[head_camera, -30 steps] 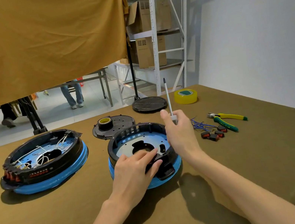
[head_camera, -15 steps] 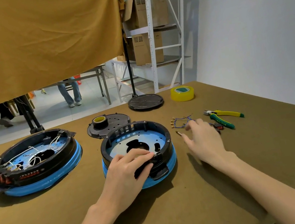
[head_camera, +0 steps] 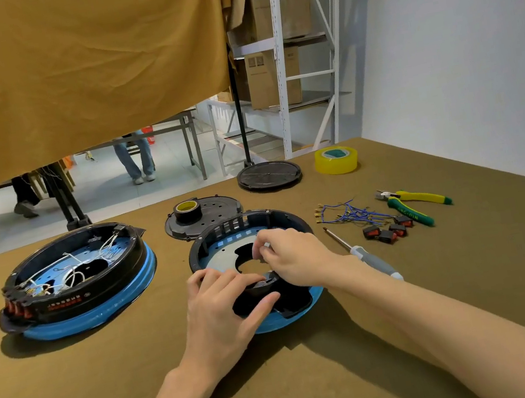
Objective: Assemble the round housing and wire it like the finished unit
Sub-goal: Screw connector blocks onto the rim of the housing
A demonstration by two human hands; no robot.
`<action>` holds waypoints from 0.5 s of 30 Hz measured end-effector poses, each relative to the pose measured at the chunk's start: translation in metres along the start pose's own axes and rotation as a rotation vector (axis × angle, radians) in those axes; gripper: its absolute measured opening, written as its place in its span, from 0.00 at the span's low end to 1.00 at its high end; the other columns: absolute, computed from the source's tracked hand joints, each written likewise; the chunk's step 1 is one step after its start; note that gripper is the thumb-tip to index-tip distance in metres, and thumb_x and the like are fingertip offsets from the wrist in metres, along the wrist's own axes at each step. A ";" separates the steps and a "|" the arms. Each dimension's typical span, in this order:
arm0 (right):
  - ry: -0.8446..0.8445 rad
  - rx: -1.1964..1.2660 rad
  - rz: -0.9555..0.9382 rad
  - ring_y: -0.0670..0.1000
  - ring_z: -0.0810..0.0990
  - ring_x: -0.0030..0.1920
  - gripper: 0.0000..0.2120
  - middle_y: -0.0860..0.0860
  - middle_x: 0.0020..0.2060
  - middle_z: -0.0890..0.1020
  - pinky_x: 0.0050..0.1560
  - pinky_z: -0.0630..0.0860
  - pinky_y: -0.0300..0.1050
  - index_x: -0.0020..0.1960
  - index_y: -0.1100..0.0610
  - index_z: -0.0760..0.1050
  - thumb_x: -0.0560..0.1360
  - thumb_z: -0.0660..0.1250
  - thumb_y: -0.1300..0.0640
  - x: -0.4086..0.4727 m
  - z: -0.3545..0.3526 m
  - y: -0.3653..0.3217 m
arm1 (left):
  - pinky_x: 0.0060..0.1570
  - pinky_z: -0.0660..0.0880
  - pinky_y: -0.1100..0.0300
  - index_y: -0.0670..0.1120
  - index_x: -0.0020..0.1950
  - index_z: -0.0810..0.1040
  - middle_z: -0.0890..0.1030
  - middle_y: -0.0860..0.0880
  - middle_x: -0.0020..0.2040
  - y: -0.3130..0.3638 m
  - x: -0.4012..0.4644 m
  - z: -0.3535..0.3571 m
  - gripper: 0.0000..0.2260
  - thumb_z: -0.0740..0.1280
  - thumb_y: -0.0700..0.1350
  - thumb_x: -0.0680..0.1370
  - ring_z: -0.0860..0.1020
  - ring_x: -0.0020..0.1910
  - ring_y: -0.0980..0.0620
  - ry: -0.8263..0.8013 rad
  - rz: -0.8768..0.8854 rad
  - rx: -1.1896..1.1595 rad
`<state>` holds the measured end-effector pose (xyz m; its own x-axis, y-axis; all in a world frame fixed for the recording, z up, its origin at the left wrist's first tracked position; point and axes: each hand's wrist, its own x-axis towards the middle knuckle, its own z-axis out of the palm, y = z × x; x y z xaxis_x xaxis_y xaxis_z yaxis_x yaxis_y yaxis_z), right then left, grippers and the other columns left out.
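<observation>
Two round blue-and-black housings (head_camera: 77,282) (head_camera: 278,220), two tape rolls (head_camera: 336,159) (head_camera: 187,210) and two black round lids (head_camera: 269,175) (head_camera: 218,214) are counted.

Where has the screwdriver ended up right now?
In the head view the screwdriver lies flat on the table, just right of the open round housing and behind the right hand, with the blue wires beyond its tip.

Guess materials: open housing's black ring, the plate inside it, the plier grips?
Black ring: looks like moulded plastic, matte, with slotted vents in its wall. Inner plate: probably sheet metal, pale dull grey, flat with punched holes. Plier grips: likely rubber or soft plastic sleeves, yellow and green, slight sheen.
</observation>
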<state>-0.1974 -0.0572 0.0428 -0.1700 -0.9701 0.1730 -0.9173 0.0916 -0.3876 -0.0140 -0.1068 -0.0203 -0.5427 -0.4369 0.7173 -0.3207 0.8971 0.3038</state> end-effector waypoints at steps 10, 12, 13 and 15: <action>-0.236 0.027 -0.051 0.49 0.65 0.27 0.24 0.49 0.26 0.68 0.33 0.63 0.47 0.35 0.57 0.75 0.84 0.59 0.44 0.011 -0.013 -0.001 | 0.65 0.63 0.56 0.54 0.54 0.84 0.83 0.59 0.48 0.002 0.000 0.000 0.18 0.64 0.66 0.78 0.77 0.51 0.56 -0.001 0.005 0.002; -0.280 0.042 -0.043 0.49 0.64 0.27 0.24 0.49 0.25 0.67 0.34 0.63 0.48 0.35 0.57 0.74 0.84 0.60 0.45 0.014 -0.015 -0.001 | 0.65 0.64 0.54 0.54 0.54 0.84 0.83 0.58 0.48 0.002 0.000 0.000 0.18 0.64 0.66 0.78 0.77 0.51 0.56 0.000 0.005 0.006; -0.289 0.032 -0.039 0.49 0.63 0.27 0.24 0.48 0.25 0.66 0.34 0.62 0.48 0.34 0.57 0.74 0.84 0.60 0.44 0.014 -0.016 -0.001 | 0.65 0.64 0.54 0.54 0.54 0.84 0.83 0.58 0.48 0.002 0.000 0.001 0.19 0.64 0.66 0.78 0.77 0.51 0.56 0.000 0.008 0.010; -0.287 -0.023 -0.041 0.48 0.63 0.26 0.24 0.47 0.24 0.65 0.32 0.60 0.46 0.35 0.56 0.74 0.84 0.59 0.43 0.015 -0.015 -0.001 | 0.65 0.64 0.54 0.53 0.54 0.84 0.83 0.58 0.48 0.001 0.000 0.002 0.20 0.63 0.67 0.78 0.77 0.51 0.56 0.000 0.011 0.019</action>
<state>-0.2040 -0.0687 0.0593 -0.0264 -0.9967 -0.0764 -0.9298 0.0525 -0.3642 -0.0158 -0.1062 -0.0210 -0.5463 -0.4268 0.7207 -0.3293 0.9006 0.2838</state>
